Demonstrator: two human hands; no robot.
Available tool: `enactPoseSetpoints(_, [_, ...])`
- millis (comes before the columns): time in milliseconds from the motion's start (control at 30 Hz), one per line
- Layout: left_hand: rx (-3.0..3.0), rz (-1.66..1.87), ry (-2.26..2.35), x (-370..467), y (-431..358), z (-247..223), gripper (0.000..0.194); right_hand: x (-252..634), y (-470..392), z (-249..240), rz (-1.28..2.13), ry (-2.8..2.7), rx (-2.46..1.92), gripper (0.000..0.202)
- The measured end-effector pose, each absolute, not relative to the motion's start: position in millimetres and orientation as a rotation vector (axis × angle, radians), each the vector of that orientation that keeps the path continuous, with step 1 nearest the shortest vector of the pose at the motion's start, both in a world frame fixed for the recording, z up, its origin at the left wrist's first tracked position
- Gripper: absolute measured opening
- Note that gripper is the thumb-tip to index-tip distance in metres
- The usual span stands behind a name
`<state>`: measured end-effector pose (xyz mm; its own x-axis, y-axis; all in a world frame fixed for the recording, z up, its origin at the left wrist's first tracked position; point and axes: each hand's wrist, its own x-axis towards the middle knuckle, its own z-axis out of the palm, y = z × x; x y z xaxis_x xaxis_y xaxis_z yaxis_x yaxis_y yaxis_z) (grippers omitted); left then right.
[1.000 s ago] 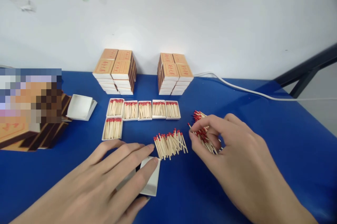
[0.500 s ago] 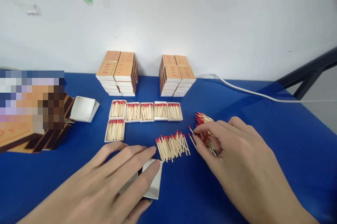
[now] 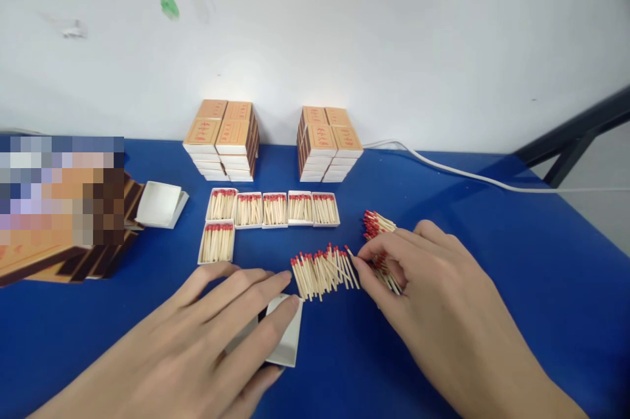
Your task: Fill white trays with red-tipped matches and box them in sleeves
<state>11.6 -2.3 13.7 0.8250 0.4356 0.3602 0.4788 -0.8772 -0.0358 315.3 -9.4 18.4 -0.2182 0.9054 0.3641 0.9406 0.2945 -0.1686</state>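
My left hand (image 3: 216, 333) lies palm down with its fingers spread, partly covering an empty white matchbox tray (image 3: 288, 337). Its index fingertip touches the tray's upper edge, and the thumb is near the lower edge. Thumb and forefinger of my right hand (image 3: 423, 287) pinch a single match (image 3: 349, 251), red head up. That match is at the right end of a loose row of matches (image 3: 319, 274). A denser heap of matches (image 3: 377, 225) lies partly hidden under my right hand.
Several filled matchbox trays (image 3: 274, 210) stand in rows behind. Farther back by the wall are two stacks of matchboxes (image 3: 219, 136) (image 3: 329, 143). More matchboxes (image 3: 118, 235), partly pixelated, and white trays (image 3: 158, 204) are at left. A white cable (image 3: 457, 173) crosses the blue table (image 3: 492, 235).
My right hand has shifted slightly left with the pinched match, bringing it beside the loose row. A match near its fingertips now lies at the row's end. My left hand stays over the tray.
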Motion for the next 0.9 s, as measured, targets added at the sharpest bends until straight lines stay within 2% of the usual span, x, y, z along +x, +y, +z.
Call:
enactPoseSetpoints(467, [-2.922,-0.490,-0.703,7.9,-7.5,8.4,0.044,312.0,-11.7,23.7,0.049,-2.160,-1.724,0.028])
enactPoseSetpoints(900, [-2.937,-0.508,-0.767,6.8,-8.5,2.7,0.048,313.8,-7.4,35.6,0.196,-2.118,-1.687,0.020])
